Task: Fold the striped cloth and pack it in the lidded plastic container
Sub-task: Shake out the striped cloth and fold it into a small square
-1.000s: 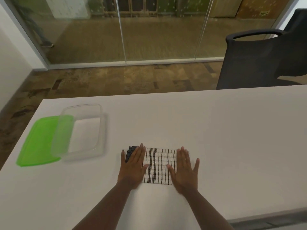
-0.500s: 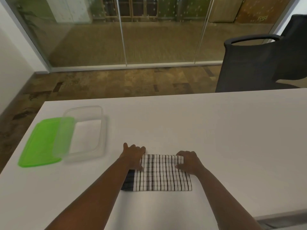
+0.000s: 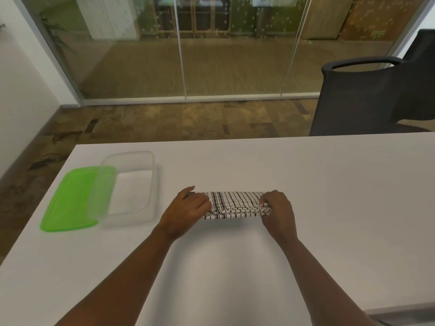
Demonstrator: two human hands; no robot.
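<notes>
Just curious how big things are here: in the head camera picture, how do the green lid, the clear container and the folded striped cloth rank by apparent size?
Largest to smallest, as they look:
1. Clear container and green lid: about alike; the container hides part of the lid, so no ranking between them.
2. Folded striped cloth, its ends covered by both hands.

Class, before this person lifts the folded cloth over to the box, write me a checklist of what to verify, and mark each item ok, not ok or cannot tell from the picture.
1. Cloth folded into a compact bundle: ok.
2. Left hand gripping its left end: ok.
3. Right hand gripping its right end: ok.
4. Clear box open, with nothing seen inside: ok.
5. Green lid off: ok, though the box rests partly on it, so it may sit tilted.
6. Bundle small enough to fit the box: cannot tell.
</notes>
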